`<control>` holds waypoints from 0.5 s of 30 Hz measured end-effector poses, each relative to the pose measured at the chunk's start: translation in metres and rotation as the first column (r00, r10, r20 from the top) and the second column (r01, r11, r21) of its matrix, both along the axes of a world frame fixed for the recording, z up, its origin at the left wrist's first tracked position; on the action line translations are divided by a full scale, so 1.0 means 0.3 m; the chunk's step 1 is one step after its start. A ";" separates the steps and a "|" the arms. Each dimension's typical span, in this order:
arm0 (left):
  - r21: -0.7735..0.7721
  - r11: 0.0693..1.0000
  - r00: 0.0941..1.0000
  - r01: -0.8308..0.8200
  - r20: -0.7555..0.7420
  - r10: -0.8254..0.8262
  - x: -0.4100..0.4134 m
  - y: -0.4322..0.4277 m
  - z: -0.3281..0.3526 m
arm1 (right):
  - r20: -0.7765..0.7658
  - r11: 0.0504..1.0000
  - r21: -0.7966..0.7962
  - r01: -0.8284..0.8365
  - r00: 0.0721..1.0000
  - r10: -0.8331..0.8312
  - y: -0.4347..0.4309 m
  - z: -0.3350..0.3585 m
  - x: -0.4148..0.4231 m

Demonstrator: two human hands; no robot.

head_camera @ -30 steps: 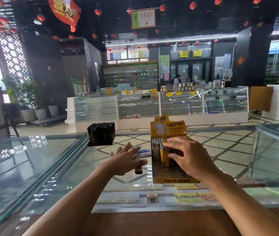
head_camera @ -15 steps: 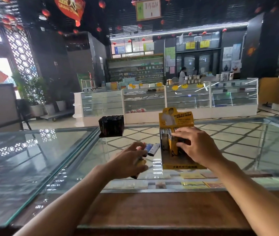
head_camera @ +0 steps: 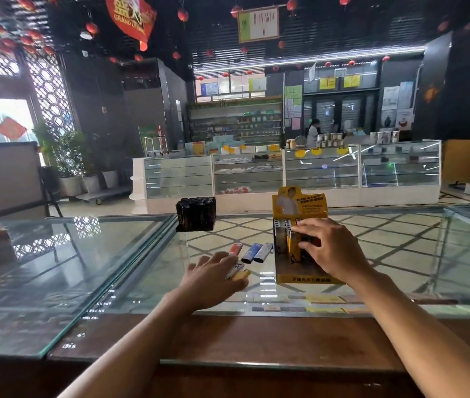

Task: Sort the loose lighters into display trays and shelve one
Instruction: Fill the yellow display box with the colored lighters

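On the shop's glass counter (head_camera: 400,254), under red lanterns (head_camera: 182,15), the left hand (head_camera: 213,278) lies flat, fingers straight, over what seem 2 loose lighters (head_camera: 241,273) (3 other lighters (head_camera: 252,252) lie just beyond); the right hand (head_camera: 331,249) curls round upright lighters (head_camera: 290,239) in the yellow tray (head_camera: 300,278), black tray (head_camera: 196,214) farther back.
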State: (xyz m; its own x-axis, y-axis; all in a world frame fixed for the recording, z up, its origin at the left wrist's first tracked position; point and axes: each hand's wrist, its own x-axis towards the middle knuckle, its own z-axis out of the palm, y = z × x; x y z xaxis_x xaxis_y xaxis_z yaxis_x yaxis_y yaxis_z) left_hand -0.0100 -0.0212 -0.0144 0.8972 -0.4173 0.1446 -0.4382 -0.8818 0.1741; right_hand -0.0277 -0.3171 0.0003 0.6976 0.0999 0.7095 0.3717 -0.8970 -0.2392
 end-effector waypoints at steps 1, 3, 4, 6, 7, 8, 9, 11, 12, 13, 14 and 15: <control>-0.026 1.000 0.999 0.014 0.034 -0.013 0.000 0.001 0.000 | 0.002 1.000 0.000 -0.002 1.000 0.002 0.000 0.000 -0.001; -0.092 0.994 0.997 0.058 0.059 -0.052 0.004 0.008 0.001 | 0.010 1.000 0.000 -0.002 1.000 0.002 0.000 0.000 -0.001; -0.128 0.988 0.995 0.082 0.065 -0.074 0.007 0.013 0.001 | 0.013 1.000 -0.002 0.000 1.000 0.000 -0.001 -0.001 -0.001; -0.187 0.973 0.989 0.135 0.078 -0.122 0.005 0.021 0.003 | 0.018 1.000 -0.006 0.002 1.000 -0.002 -0.002 -0.002 0.002; -0.212 0.963 0.984 0.167 0.104 -0.147 0.008 0.024 -0.001 | 0.021 1.000 -0.008 0.003 1.000 -0.003 -0.003 -0.003 0.004; -0.232 0.954 0.978 0.188 0.137 -0.160 0.014 0.028 -0.011 | 0.024 1.000 -0.011 0.003 1.000 -0.003 -0.003 -0.004 0.006; -0.240 0.952 0.975 0.191 0.157 -0.156 0.021 0.032 -0.021 | 0.024 1.000 -0.012 0.003 1.000 -0.002 -0.004 -0.005 0.007; -0.228 0.955 0.969 0.191 0.198 -0.147 0.020 0.032 -0.026 | 0.024 1.000 -0.012 0.000 1.000 0.000 -0.004 -0.006 0.009; -0.204 0.960 0.964 0.193 0.223 -0.147 0.014 0.030 -0.022 | 0.025 1.000 -0.013 -0.001 1.000 0.001 -0.005 -0.006 0.009; -0.181 0.966 0.959 0.186 0.248 -0.138 0.002 0.027 -0.015 | 0.025 1.000 -0.012 -0.001 1.000 0.001 -0.005 -0.005 0.009; -0.172 0.970 0.957 0.170 0.263 -0.121 -0.003 0.029 -0.014 | 0.024 1.000 -0.010 -0.001 1.000 0.002 -0.005 -0.005 0.008; -0.174 0.972 0.957 0.159 0.270 -0.108 -0.010 0.031 -0.013 | 0.023 1.000 -0.008 -0.002 1.000 0.002 -0.005 -0.005 0.007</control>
